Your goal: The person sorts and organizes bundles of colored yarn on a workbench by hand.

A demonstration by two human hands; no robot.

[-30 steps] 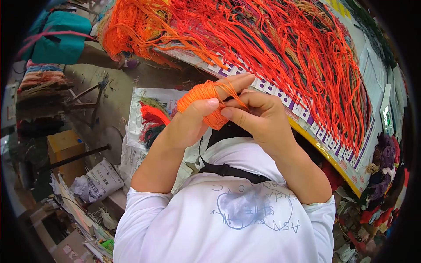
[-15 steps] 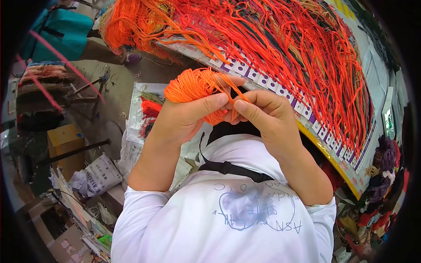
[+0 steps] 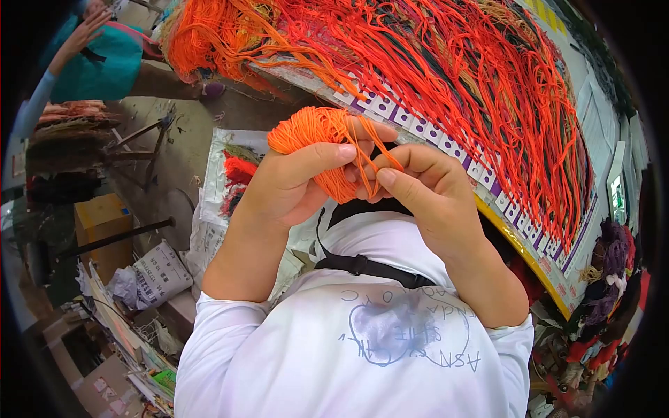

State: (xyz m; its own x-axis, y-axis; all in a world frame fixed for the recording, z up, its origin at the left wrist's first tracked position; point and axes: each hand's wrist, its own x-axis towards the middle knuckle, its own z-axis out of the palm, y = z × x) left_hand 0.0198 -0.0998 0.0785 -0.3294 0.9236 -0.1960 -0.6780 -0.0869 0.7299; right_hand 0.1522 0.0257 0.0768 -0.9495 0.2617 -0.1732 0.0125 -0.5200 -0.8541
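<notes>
A thick bundle of orange yarn [image 3: 306, 132] is gripped in my left hand [image 3: 306, 171], thumb on the near side and fingers behind it. My right hand [image 3: 425, 177] pinches a few orange strands between thumb and forefinger, just right of the bundle. Those strands form a loop that runs from the bundle to my right fingertips. Both hands are close together in front of my chest. The far fingers of my left hand are partly hidden by the yarn.
Long red and orange yarns [image 3: 460, 90] cover a slanted board with a dotted strip [image 3: 435, 136] beyond my hands. At left are a cardboard box [image 3: 104, 226], a white printed sack [image 3: 160, 275] and another person in a teal garment [image 3: 104, 59]. Dark yarn bundles [image 3: 613, 258] hang at right.
The orange bundle has shifted slightly right, and the loop at my right fingertips looks wider. At upper left, the other person's arm and hand have come into view, and the pink strands have moved up.
</notes>
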